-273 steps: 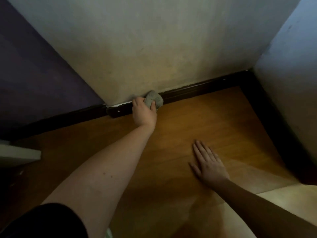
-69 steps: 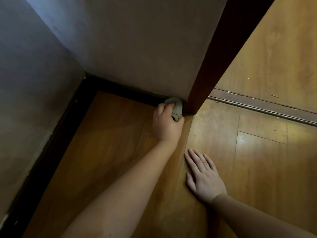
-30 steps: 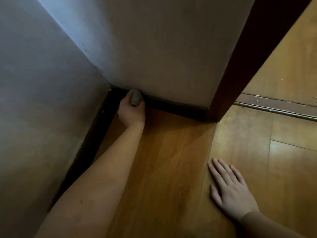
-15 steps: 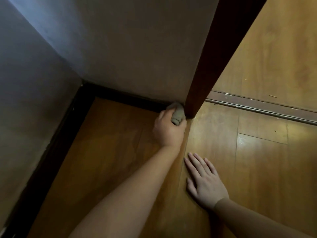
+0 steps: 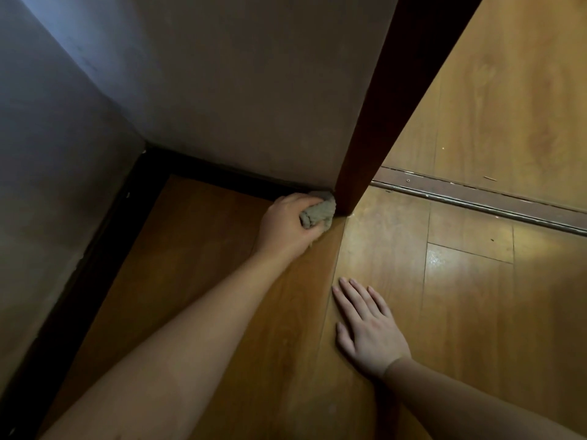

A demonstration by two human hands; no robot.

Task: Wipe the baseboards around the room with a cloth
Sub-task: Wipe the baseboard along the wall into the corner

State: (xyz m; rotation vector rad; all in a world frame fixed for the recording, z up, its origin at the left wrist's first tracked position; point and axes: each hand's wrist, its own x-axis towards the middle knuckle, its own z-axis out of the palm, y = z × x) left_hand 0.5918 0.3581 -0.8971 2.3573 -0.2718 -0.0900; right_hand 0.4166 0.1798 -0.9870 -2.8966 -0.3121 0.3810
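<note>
My left hand [image 5: 286,222] grips a bunched grey cloth [image 5: 319,212] and presses it against the right end of the dark baseboard [image 5: 222,176], where the board meets the brown door frame [image 5: 378,147]. The baseboard runs along the foot of the pale wall and turns the corner down the left wall [image 5: 73,271]. My right hand [image 5: 368,328] lies flat on the wooden floor, fingers straight, below and right of the cloth.
A metal threshold strip [image 5: 476,195] crosses the doorway to the right of the frame, with more wood floor [image 5: 508,90] beyond it. Walls close in the left and far sides of the corner.
One second ago the cloth was at the corner on the left; my left hand has slid it right along the baseboard to the door frame. My right hand stays flat on the floor.
</note>
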